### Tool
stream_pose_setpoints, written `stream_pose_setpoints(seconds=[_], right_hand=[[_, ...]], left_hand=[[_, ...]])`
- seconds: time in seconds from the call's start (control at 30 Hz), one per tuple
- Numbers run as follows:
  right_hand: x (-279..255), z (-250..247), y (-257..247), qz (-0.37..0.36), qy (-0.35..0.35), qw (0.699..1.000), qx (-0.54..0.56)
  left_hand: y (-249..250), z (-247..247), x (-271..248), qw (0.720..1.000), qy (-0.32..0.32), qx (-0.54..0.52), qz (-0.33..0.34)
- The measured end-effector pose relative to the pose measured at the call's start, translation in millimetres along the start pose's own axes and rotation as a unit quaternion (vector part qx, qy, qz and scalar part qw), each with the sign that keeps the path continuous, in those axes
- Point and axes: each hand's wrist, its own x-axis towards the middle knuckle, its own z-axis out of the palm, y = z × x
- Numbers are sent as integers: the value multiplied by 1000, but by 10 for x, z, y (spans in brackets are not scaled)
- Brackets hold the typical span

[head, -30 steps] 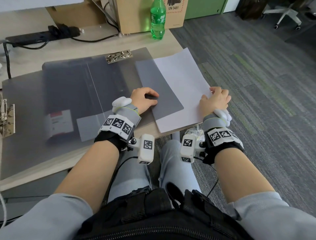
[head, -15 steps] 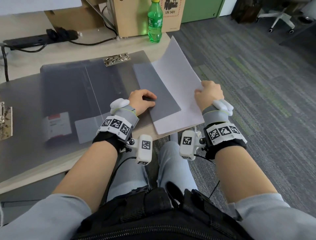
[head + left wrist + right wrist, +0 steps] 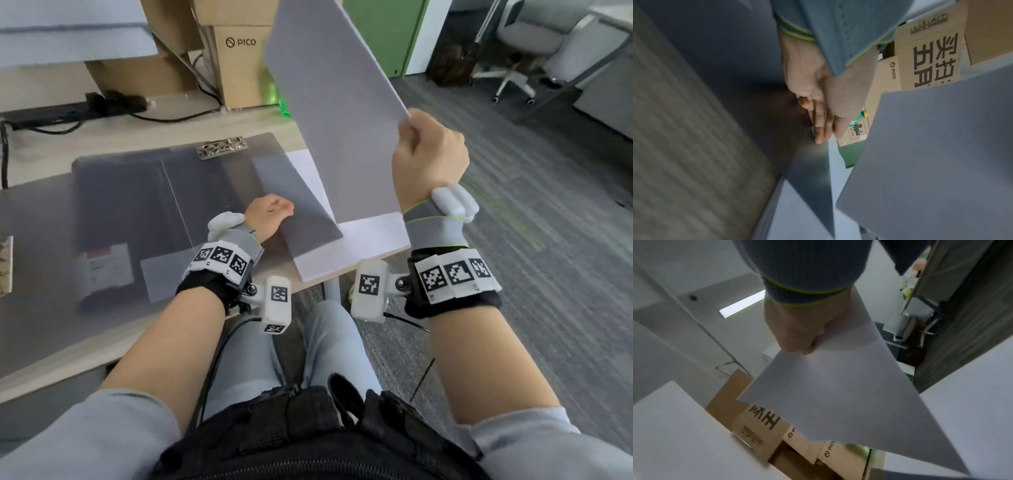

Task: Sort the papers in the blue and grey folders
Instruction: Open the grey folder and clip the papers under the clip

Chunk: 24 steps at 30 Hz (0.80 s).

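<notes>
At the far left of my head view, a metal clip on a second folder is cut off by the frame edge, so I cannot tell that folder's colour. Next to it the open grey folder lies flat on the desk, its translucent cover blurring a small label underneath that I cannot read; its metal clamp sits at the far edge. My left hand rests on the folder's right side, touching the grey flap laid over the paper stack. From the head its fingers are hidden; the left wrist view shows the fingers straight and pressed flat on the dark surface, holding nothing. The stack's near right corner overhangs the desk edge, above my knees. To the right, my right hand pinches one corner of a white sheet raised steeply off the stack, its top cut off by the frame. The right wrist view shows the thumb clamped on the sheet's edge and the paper fanning away. The sheet hides most of a green bottle, which the left wrist view shows before the cardboard boxes. Open carpet lies right of the desk.
</notes>
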Motion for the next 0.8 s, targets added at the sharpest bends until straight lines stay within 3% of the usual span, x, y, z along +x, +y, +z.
stream_pose_setpoints(seconds=[0.13, 0.3, 0.4, 0.5, 0.63, 0.8], right_hand=[[-54, 37, -76, -1, 75, 973, 217], [-145, 206, -239, 19, 6, 910, 415], [-236, 456, -248, 57, -137, 888, 436], [-437, 685, -235, 116, -262, 848, 446], [-587, 849, -293, 175, -269, 825, 465], [-567, 909, -588, 162, -278, 805, 498]], left_hand=[[279, -141, -65, 992, 36, -122, 1], [545, -553, -252, 944, 182, -254, 104], [405, -811, -403, 926, 218, -284, 122], [139, -871, -555, 935, 225, -271, 45], [88, -814, -680, 938, 216, -270, 21], [57, -1005, -710, 935, 263, -237, 18]])
